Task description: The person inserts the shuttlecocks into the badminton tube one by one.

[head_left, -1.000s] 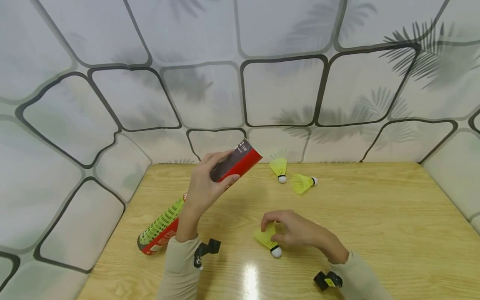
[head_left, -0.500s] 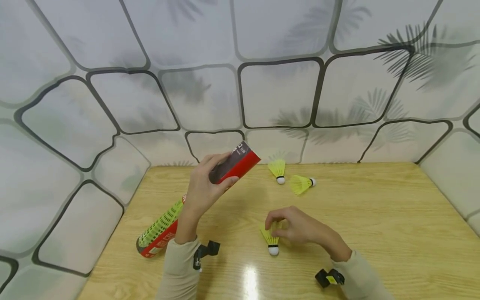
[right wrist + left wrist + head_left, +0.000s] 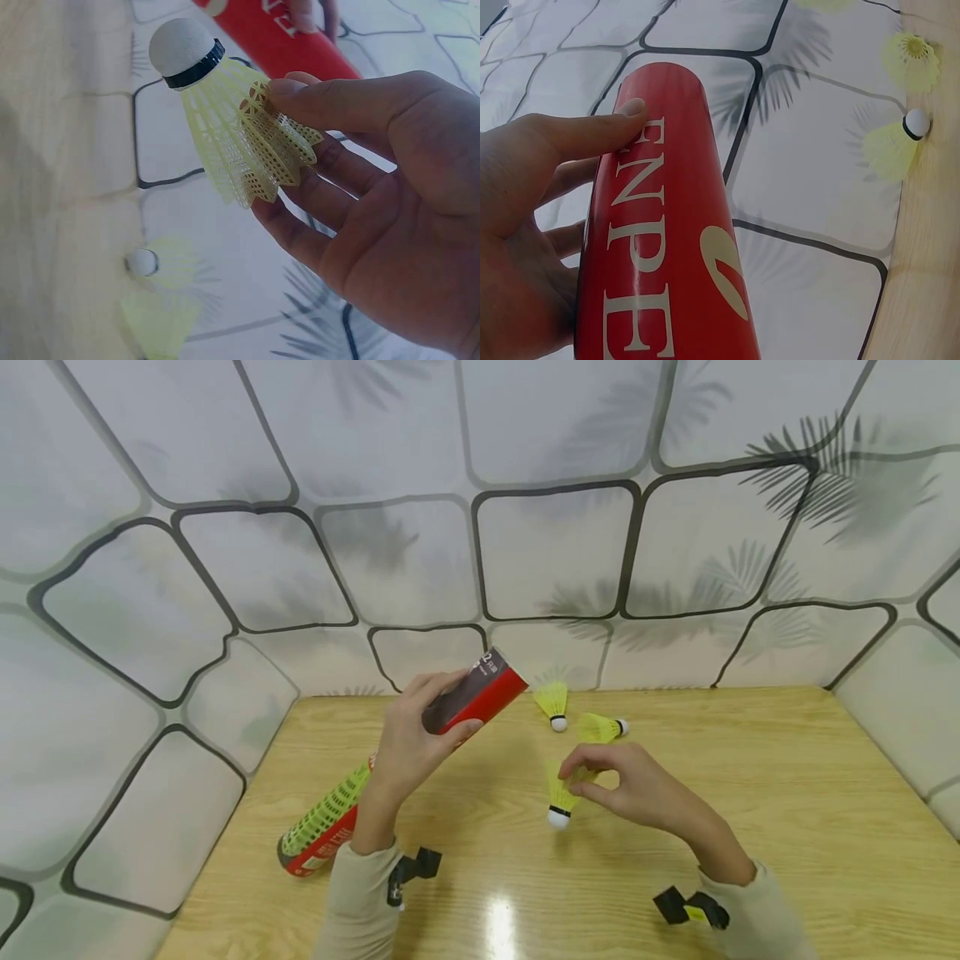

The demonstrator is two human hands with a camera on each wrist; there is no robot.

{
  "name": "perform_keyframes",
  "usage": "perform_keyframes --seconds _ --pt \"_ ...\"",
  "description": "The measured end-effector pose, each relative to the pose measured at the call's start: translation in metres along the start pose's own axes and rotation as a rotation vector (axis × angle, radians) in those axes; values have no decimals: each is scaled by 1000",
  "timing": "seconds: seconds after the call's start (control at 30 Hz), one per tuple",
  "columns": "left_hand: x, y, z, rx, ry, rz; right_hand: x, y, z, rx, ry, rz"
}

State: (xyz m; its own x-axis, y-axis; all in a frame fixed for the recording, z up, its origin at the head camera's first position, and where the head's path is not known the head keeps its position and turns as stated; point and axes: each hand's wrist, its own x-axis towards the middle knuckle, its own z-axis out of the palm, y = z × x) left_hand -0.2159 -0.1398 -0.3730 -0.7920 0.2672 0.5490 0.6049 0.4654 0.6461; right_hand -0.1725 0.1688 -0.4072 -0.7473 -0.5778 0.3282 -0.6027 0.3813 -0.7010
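Note:
My left hand (image 3: 412,739) grips a red and dark grey shuttlecock tube (image 3: 664,225) around its upper part. The tube leans up to the right, its lower end with a green mesh-patterned side near the table at the left. In my right hand (image 3: 630,785) a yellow shuttlecock (image 3: 240,139) is pinched by its skirt between thumb and fingers. Its white cork (image 3: 558,817) points down in the head view, apart from the table and to the right of the tube's upper end. Whether anything is inside the tube cannot be seen.
Two more yellow shuttlecocks lie at the back of the wooden table (image 3: 750,793): one shuttlecock (image 3: 552,703) by the wall, another shuttlecock (image 3: 600,727) just right of it, partly behind my right hand. A patterned wall (image 3: 555,552) borders the table's back and sides.
My right hand has lifted the shuttlecock off the table and moved it up and slightly right in the head view. The left hand and the tube have hardly moved.

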Motion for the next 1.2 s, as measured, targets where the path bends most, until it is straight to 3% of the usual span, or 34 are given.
perform_keyframes --seconds 0.37,0.57,1.0,1.2 --pt "-1 7 7 -22 -30 27 -11 -22 -32 -113 261 -10" --pt "-1 9 11 -44 -38 62 -17 -31 -42 -99 387 -2" --pt "-3 21 22 -50 -86 102 -22 -34 -55 -18 615 -121" --pt "-3 26 25 -50 -99 125 -23 -43 -57 -28 673 -95"
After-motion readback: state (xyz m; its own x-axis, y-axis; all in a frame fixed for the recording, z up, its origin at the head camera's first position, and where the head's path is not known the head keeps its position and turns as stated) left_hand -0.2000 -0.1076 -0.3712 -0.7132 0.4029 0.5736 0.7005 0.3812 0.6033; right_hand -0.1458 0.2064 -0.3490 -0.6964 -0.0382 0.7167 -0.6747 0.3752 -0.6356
